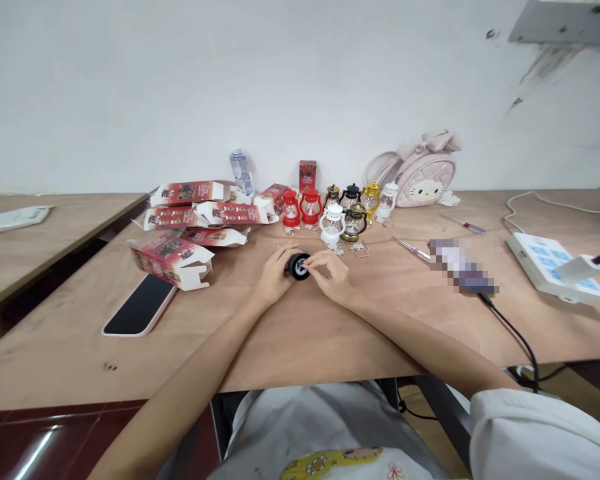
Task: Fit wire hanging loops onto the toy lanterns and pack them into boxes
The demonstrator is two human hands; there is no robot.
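Head camera view: left of the black round piece [295, 273], a phone [140, 307] lies on the desk [300, 340], touching one of the open red boxes [167, 257]. The left hand [279, 272] grasps the black round piece by its left side. Small lanterns [333, 227] stand beyond it. At its pale middle, the right hand [333, 275] has its fingertips pinched together; whether they grip anything small, I cannot tell. Farther right of it sits a white power strip [545, 263].

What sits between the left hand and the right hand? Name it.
In the head view, a black round piece, gripped by the left hand, with the right hand at its pale centre.
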